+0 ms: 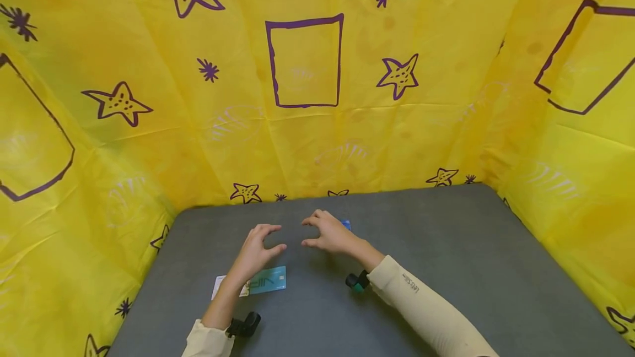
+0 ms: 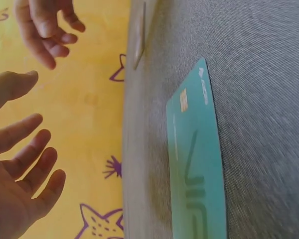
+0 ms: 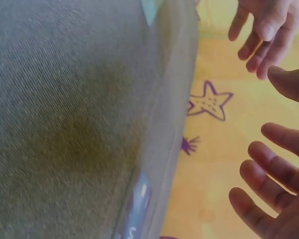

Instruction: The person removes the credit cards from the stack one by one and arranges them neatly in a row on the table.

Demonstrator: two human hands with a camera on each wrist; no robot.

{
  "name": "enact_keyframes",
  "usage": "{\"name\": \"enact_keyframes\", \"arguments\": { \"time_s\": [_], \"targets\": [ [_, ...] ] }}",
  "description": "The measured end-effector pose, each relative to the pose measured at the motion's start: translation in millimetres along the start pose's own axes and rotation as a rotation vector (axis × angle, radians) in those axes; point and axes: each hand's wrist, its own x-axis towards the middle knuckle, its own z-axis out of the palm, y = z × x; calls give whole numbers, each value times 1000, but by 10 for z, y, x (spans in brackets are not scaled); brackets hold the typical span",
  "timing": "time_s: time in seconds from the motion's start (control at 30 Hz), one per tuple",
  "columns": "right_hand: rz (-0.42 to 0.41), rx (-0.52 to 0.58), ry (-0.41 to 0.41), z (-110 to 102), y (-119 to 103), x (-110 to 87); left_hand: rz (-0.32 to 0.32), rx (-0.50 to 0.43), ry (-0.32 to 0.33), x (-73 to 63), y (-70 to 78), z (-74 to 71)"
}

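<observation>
In the head view, my left hand [image 1: 255, 249] hovers over the grey table with its fingers spread in a loose curve, holding nothing. Below its wrist lies a teal bank card [image 1: 270, 280], whose chip and dark lettering show in the left wrist view. A whitish card [image 1: 216, 287] sticks out on the other side of the forearm, which covers part of it. My right hand [image 1: 331, 234] faces the left one across a gap, fingers loosely bent and nothing between them. Behind it peeks a blue card [image 1: 346, 225], mostly hidden; in the right wrist view its glossy face [image 3: 137, 206] shows edge-on.
The grey table [image 1: 436, 258] carries the flat cards. Yellow cloth [image 1: 307, 147] with purple starfish drawings stands as a wall behind it and along both sides. Each wrist wears a black strap mount, one on the left [image 1: 244, 325] and one on the right [image 1: 357, 281].
</observation>
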Motion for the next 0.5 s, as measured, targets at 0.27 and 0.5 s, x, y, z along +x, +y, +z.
{"name": "enact_keyframes", "arguments": {
  "time_s": [0.27,0.5],
  "targets": [
    [37,55,28,-98,134,0,42,-33,3,174,94,104],
    [61,77,62,-162,289,-49,69,-65,-3,282,99,208]
  ]
}}
